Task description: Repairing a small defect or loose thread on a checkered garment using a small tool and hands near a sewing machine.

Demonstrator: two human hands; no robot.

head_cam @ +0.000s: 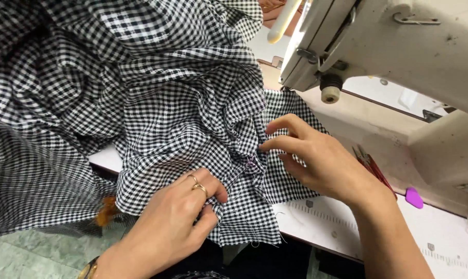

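A big heap of black-and-white checked fabric (156, 98) is bunched over the sewing table and hangs off its left side. My left hand (174, 219), with two rings on one finger, pinches a gathered fold of this fabric near its lower edge. My right hand (316, 157) rests on the fabric just to the right, fingertips pressing the gathers beside a small purple mark (251, 164). Both hands are in front of the white sewing machine (399, 46), whose head stands above and to the right.
The white table (446, 243) has a ruler scale along its front edge. Red-handled scissors (371, 168) lie behind my right wrist. A small purple chalk piece (414, 198) sits to the right. Green tiled floor (27, 258) shows at lower left.
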